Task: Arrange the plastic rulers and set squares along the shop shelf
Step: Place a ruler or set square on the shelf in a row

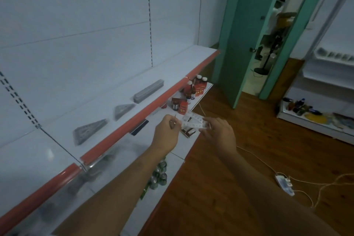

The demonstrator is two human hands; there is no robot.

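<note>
On the white shelf [63, 151] with a red front strip lie three stacks. A large set-square stack [89, 133] sits nearest. Farther along are a smaller set-square stack [123, 110] and a pile of rulers [149, 90]. In front of the shelf, both my hands hold a small bundle of clear plastic rulers [192, 122]. My left hand [167, 132] pinches its left end with curled fingers. My right hand [218, 133] grips its right end.
A lower shelf holds red-labelled bottles and boxes [191, 92] and green cans [160, 175]. A power strip [284, 183] with cables lies on the wooden floor. A green door [243, 30] stands open, with a person behind it. Another shelving unit [325, 86] stands at right.
</note>
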